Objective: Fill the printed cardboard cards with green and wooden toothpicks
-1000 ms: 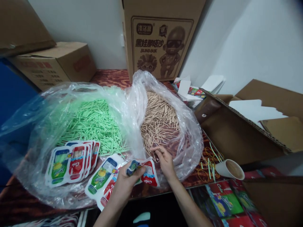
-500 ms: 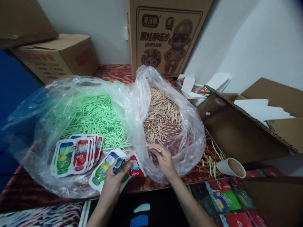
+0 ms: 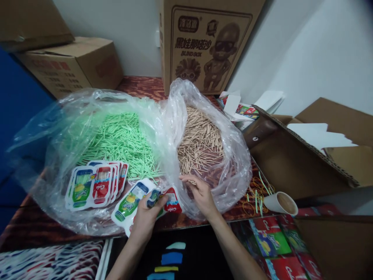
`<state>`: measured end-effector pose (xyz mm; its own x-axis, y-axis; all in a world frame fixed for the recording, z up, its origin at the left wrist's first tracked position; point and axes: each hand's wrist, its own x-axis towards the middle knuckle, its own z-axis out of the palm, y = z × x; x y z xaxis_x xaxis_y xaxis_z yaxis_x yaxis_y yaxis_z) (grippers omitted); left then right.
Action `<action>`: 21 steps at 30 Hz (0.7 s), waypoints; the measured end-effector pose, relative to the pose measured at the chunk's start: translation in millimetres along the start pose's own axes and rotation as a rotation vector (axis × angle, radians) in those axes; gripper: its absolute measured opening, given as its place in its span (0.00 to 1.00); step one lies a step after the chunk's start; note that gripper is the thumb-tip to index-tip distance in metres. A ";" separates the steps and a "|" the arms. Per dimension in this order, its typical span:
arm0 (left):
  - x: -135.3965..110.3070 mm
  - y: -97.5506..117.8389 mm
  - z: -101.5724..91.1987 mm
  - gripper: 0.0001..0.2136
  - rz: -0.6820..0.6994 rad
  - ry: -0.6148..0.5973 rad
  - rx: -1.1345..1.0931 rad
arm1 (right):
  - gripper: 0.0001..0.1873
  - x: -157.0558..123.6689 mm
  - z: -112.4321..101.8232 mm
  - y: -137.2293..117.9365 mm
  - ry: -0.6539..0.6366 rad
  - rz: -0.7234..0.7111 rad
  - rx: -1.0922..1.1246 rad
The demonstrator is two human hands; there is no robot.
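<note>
My left hand (image 3: 147, 217) grips a small printed pouch (image 3: 166, 201) with a red Cola half and a green half, at the table's near edge. My right hand (image 3: 200, 194) is closed in a pinch on a few tan sticks, just right of the pouch, at the mouth of a clear bag of tan sticks (image 3: 201, 140). A second clear bag to the left holds green sticks (image 3: 116, 142). A fanned stack of filled pouches (image 3: 96, 188) lies on that bag. Another pouch (image 3: 128, 204) lies under my left hand.
A tall printed carton (image 3: 204, 42) stands behind the bags. Brown boxes (image 3: 75, 64) sit at the back left. An open cardboard box (image 3: 305, 155) is on the right, with a tipped paper cup (image 3: 281, 203) and loose rubber bands (image 3: 256, 192) beside it. More pouches (image 3: 274, 245) lie below right.
The view has shifted slightly. My left hand with the pouch moved a little left, then back towards the right hand. My right hand stays pinched at the tan sticks.
</note>
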<state>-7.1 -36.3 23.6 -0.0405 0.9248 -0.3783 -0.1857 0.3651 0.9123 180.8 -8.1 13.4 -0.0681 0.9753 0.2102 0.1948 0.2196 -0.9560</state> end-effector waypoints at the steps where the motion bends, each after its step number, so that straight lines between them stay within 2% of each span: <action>1: -0.7 1.5 -0.7 0.14 0.004 -0.002 0.012 | 0.11 0.2 -0.1 0.3 -0.001 0.000 -0.003; 10: -2.4 3.1 -5.8 0.13 -0.019 0.053 -0.008 | 0.10 4.4 5.0 -4.3 0.002 0.010 0.008; 17: -8.8 5.2 -0.4 0.14 0.011 0.136 -0.042 | 0.11 2.3 8.5 -4.1 0.005 0.016 0.026; 21: -8.8 2.7 -3.2 0.14 0.017 0.107 -0.046 | 0.11 0.5 9.7 -1.5 0.001 0.014 0.028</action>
<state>-10.4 -43.8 28.9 -0.1478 0.9132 -0.3798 -0.2289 0.3420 0.9114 171.0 -8.2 12.9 -0.0645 0.9784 0.1966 0.1678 0.2048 -0.9643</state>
